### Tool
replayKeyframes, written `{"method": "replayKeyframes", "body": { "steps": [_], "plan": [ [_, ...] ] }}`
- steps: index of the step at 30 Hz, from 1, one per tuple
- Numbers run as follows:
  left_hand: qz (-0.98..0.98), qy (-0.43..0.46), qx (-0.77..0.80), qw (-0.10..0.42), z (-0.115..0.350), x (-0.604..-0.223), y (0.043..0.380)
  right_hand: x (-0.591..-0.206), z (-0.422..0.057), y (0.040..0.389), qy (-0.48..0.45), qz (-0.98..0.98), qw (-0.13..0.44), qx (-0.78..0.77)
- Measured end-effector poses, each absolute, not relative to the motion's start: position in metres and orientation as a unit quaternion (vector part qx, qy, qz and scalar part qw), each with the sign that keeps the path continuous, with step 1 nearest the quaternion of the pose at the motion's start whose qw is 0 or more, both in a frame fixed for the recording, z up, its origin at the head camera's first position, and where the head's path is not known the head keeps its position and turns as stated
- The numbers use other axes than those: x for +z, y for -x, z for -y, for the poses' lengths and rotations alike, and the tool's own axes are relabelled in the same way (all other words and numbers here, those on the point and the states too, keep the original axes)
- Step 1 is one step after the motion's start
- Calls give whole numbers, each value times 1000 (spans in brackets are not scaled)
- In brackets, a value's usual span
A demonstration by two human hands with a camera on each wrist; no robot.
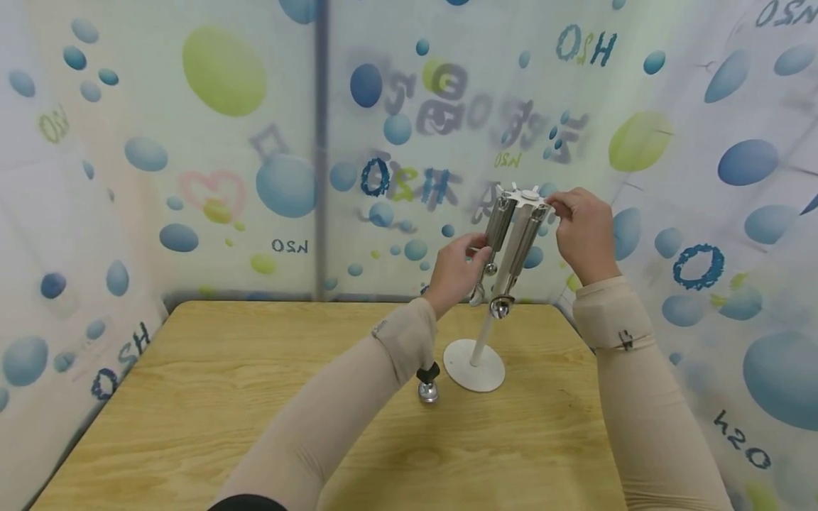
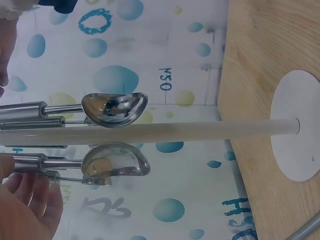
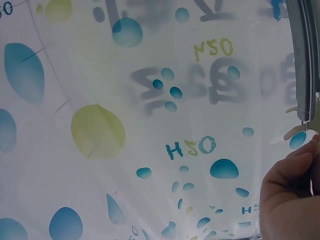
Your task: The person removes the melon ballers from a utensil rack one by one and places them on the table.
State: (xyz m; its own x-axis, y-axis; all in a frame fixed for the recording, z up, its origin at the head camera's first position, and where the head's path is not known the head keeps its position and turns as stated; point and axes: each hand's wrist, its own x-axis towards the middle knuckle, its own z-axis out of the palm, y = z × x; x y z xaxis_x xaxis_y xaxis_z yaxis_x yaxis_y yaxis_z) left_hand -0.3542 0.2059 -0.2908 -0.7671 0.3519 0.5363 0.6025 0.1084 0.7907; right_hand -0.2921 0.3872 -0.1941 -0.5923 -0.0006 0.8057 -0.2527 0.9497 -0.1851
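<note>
A white stand has a round base (image 1: 463,376) and a slim pole (image 2: 200,131), with several metal utensils hanging from the hook rack (image 1: 529,195) at its top. My left hand (image 1: 455,270) pinches the handle of a hanging ice cream scoop (image 2: 117,160), thumb in front and fingers behind. Another scoop (image 2: 115,110) hangs across the pole from it. Up at the rack, my right hand (image 1: 584,231) pinches a hook at its right side, close to the end of a metal handle (image 3: 305,60). The fingertips are partly cut off in the right wrist view.
On the wooden table (image 1: 255,397), a utensil with a black part and a shiny metal end (image 1: 428,390) lies left of the base, partly hidden by my left sleeve. Patterned curtains (image 1: 217,156) surround the table's back and sides.
</note>
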Motion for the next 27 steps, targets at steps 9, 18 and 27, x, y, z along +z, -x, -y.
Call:
{"method": "replayKeyframes", "body": {
  "steps": [9,18,27],
  "plan": [
    [736,345,-575,94,-205,-289,352,-194,-384,289,-57,886,434,151],
    [719,332,-607,65,-198,-289,349,-194,-383,290,-63,882,443,150],
    [692,324,-645,22,-192,-282,344,-195,-384,290,-65,882,443,148]
  ]
}}
